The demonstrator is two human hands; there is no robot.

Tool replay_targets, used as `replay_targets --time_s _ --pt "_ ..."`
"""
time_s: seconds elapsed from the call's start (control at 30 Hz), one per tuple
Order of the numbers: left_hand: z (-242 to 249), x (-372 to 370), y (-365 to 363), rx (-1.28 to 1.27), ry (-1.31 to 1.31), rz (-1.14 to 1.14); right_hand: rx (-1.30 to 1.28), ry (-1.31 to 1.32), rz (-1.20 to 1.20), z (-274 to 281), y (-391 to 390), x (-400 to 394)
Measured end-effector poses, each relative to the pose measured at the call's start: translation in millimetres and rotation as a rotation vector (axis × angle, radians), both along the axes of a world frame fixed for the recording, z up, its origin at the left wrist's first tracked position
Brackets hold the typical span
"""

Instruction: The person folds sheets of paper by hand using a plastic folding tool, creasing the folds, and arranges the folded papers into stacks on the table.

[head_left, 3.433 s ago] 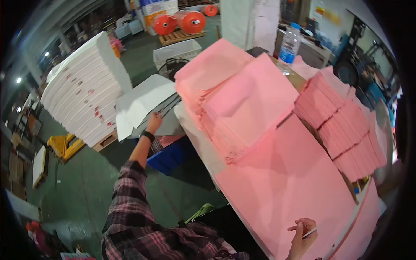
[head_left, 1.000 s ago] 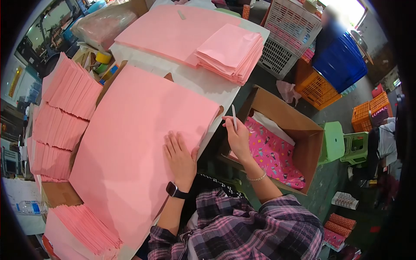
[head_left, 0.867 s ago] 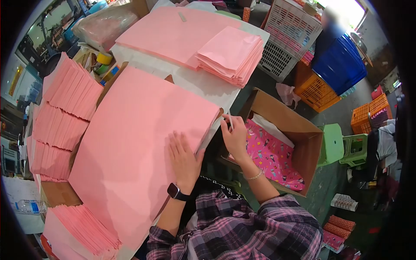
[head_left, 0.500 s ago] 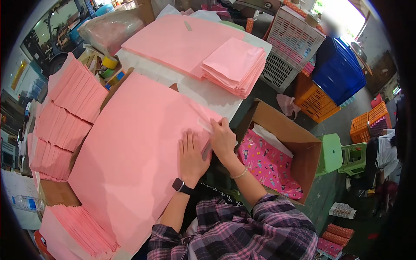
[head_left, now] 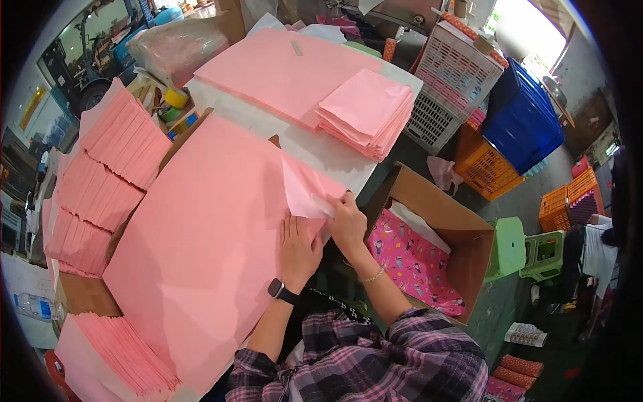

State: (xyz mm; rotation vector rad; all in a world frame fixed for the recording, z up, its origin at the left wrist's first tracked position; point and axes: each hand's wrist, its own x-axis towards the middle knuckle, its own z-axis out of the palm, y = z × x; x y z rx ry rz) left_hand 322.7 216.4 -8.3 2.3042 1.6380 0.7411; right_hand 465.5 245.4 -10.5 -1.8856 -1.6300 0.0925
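Note:
Large pink paper sheets [head_left: 194, 228] lie across the table in front of me. My left hand [head_left: 298, 251] rests flat on their right part, fingers spread, a black watch on the wrist. My right hand [head_left: 348, 228] is closed around a small pale strip-like tool [head_left: 323, 204] at the sheets' right edge. Beside it a corner of the top sheet [head_left: 298, 191] is lifted and folded over, showing a lighter side. Farther back sit a stack of folded pink paper [head_left: 367, 110] and another pile of flat pink sheets [head_left: 268, 70], with a small strip [head_left: 297, 48] on top.
Bundles of folded pink paper [head_left: 120, 161] line the left side, near rolls of tape [head_left: 175, 98]. To my right is an open cardboard box [head_left: 469, 244] with patterned pink material. Beyond it are crates [head_left: 485, 167], a blue bin [head_left: 522, 120], green stools [head_left: 506, 249] and another person [head_left: 596, 251].
The sheet's corner has been raised and folded over further, showing more of its paler side. My right hand has moved slightly with the tool, while my left hand has stayed nearly in place.

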Motion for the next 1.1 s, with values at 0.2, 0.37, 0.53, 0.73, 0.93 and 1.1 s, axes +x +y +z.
replay_targets --time_s 0.2,0.37,0.53,0.73,0.93,1.1 --pt "-2 0 3 -0.010 -0.004 -0.010 0.169 0.153 0.058 5 4 1" --pt "1 2 1 0.072 -0.056 0.015 0.070 -0.043 -0.082 -11 8 3" --pt "2 0 4 0.069 -0.006 0.007 0.289 -0.028 0.056 -13 14 4" --pt "16 2 -1 0.001 0.177 -0.048 -0.288 1.488 0.019 15 16 26" --pt "4 6 4 -0.045 0.049 -0.053 -0.313 0.661 0.004 9 22 8" --pt "17 -62 -4 0.011 -0.197 0.070 0.209 0.048 -0.042 34 5 -45"
